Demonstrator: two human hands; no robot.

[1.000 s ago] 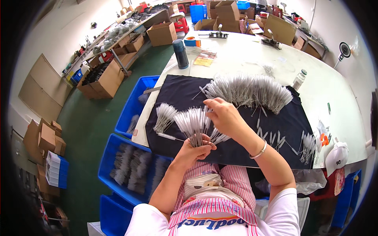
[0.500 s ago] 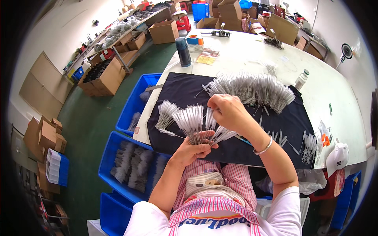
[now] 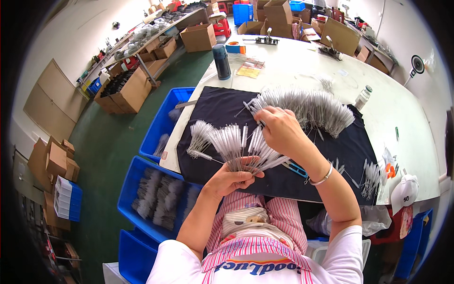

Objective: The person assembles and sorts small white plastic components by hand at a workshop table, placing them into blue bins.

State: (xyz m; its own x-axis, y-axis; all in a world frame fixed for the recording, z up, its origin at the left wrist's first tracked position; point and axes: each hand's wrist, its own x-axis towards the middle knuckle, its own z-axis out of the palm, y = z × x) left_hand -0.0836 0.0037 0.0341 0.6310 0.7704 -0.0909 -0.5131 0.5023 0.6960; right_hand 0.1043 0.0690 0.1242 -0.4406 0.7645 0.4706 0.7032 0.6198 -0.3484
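Note:
My left hand (image 3: 235, 180) is closed around the wire stems of a fanned bunch of white tube brushes (image 3: 230, 143), bristle ends pointing up and away. Just beyond and to the right, my right hand (image 3: 281, 127) hovers over the dark cloth (image 3: 208, 104) by the near-left edge of a large heap of tube brushes (image 3: 307, 106). Its fingers are curled together; anything between them is hidden. A smaller bundle of tube brushes (image 3: 200, 136) lies left of the fan. Under my right forearm a blue tool-like object (image 3: 297, 169) partly shows.
Blue bins (image 3: 130, 182) with grey-white brushes stand left of the white table (image 3: 406, 128). On the table are a dark flask (image 3: 221, 62), a glass bottle (image 3: 363, 97), loose brushes (image 3: 372, 182) and a white cap (image 3: 405, 191) at the right edge.
My right hand has moved from the top of the fan slightly right and nearer the large heap. The blue object under that forearm shows more. My left hand still grips the bunch.

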